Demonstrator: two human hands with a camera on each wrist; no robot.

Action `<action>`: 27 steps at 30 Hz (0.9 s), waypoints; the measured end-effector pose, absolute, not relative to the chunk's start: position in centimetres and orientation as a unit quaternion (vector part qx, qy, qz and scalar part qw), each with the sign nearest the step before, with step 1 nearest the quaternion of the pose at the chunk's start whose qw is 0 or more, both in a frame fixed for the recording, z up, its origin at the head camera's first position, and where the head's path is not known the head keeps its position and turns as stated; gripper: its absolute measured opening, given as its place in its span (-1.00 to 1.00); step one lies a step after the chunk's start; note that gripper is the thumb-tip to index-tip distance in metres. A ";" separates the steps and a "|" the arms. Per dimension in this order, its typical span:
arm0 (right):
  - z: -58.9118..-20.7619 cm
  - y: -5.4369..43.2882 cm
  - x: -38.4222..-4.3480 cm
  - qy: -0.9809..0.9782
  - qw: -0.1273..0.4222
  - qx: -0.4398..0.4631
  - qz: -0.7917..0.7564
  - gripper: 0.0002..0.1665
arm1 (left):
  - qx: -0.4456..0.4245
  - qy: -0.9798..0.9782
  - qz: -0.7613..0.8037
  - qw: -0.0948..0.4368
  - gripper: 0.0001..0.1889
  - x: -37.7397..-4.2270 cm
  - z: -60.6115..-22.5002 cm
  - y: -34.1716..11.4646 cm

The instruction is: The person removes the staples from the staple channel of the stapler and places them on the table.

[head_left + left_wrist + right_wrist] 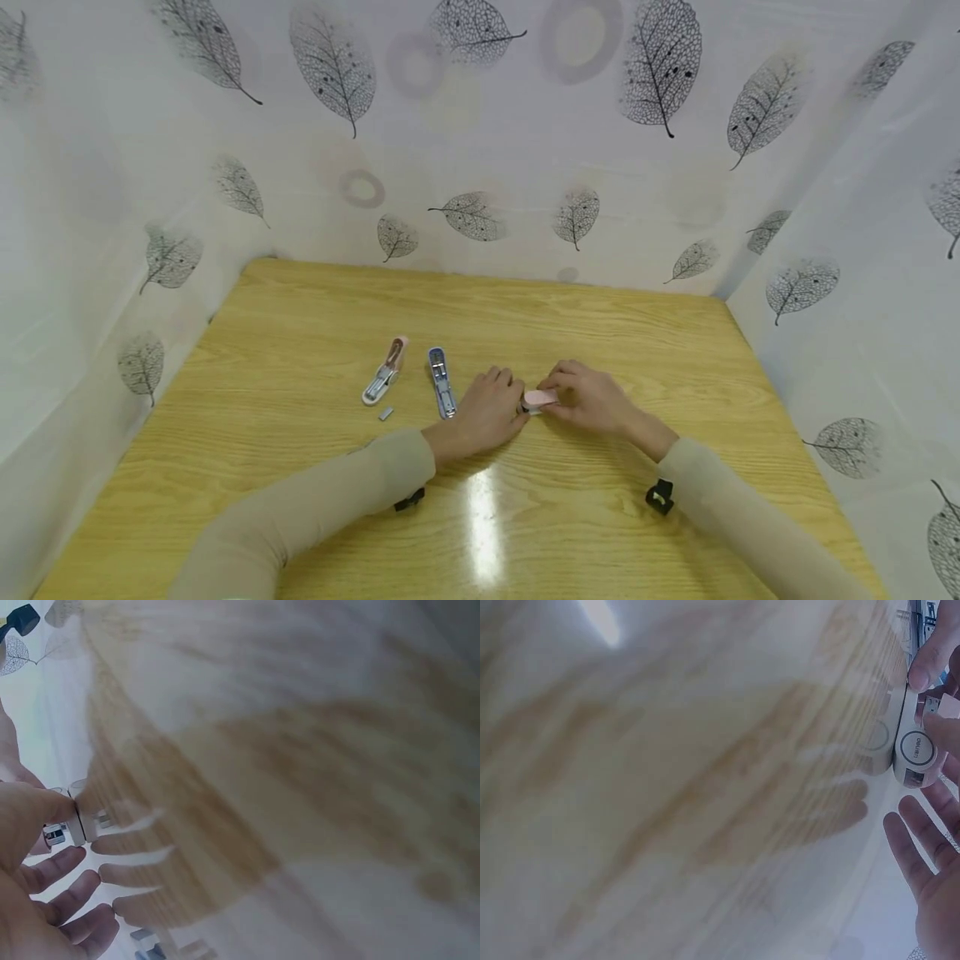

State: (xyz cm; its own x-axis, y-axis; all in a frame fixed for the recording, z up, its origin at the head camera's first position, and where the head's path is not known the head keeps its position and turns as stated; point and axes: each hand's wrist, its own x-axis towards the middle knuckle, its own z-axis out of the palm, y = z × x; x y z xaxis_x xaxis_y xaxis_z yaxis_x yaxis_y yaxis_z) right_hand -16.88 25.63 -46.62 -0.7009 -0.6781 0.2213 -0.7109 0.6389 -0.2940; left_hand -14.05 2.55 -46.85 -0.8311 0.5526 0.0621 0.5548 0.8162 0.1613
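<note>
Between the two hands, low over the tabletop, is a small pink and white stapler (538, 400). My right hand (592, 402) pinches its right part with thumb and fingers. My left hand (487, 410) holds its left end, the thumb against its side and the other fingers spread beside it in the left wrist view. A round badge on the stapler's white side (916, 750) faces the right wrist camera. Just left of the left hand lies a blue stapler (441, 382), opened up with its metal inside showing. The fingers partly cover the held stapler.
Farther left, another pink and white stapler (386, 372) lies opened on the wooden table (315, 317). A small grey strip of staples (386, 413) lies near its lower end. Leaf-patterned curtains (480, 150) enclose the table at the back and sides.
</note>
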 end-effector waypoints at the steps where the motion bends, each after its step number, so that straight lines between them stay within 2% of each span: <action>1: -46.7 25.7 -16.9 -0.904 0.033 0.376 0.203 -0.70 | -0.290 -0.953 -0.087 0.006 -0.63 -14.1 -46.9 2.6; 5: -46.8 25.5 -17.1 -0.897 -0.006 0.354 0.266 -0.69 | -0.286 -0.954 -0.090 0.007 -0.61 -14.1 -47.0 2.6; 13: -47.1 25.0 -17.6 -0.897 -0.044 0.332 0.289 -0.69 | -0.272 -0.959 -0.079 0.002 -0.54 -14.4 -47.1 2.9; 27: -47.1 25.1 -17.8 -0.883 -0.043 0.345 0.315 -0.71 | -0.272 -0.959 -0.076 0.001 -0.56 -14.5 -47.1 2.9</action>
State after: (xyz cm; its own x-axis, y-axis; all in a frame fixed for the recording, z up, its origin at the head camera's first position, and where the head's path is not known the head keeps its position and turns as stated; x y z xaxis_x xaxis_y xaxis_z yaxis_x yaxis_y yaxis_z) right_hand -17.76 25.11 -47.15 -0.7577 -0.6370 0.1421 -0.5831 0.5630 -0.5857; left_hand -14.54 2.92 -47.08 -0.8525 0.5210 0.0433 0.5213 0.8410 0.1447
